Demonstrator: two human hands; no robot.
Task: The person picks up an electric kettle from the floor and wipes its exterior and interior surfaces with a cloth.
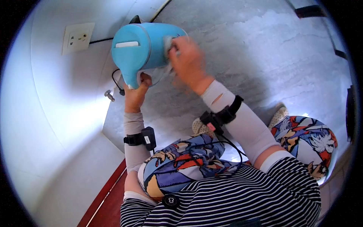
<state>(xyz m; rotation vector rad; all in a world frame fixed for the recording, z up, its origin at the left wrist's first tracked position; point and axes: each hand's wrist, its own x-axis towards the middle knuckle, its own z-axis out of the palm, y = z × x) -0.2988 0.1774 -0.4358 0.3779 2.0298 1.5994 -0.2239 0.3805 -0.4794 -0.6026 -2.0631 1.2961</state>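
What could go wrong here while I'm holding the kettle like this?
The kettle might slip: only the left hand grips its handle, while the right hand works at its side with what looks like a pale cloth.
The black cord near the left hand could perhaps snag if the kettle swings.
The cable hanging from the right wrist band might catch too.

Shows cool, uneven light, with strong glare low on the white wall (87, 120) and a pale sheen across the grey floor (291, 51), soft shadows on both, motion blur on the right hand (189, 62), wide-angle bowing of straight lines, and black vignetting around the curved edge.
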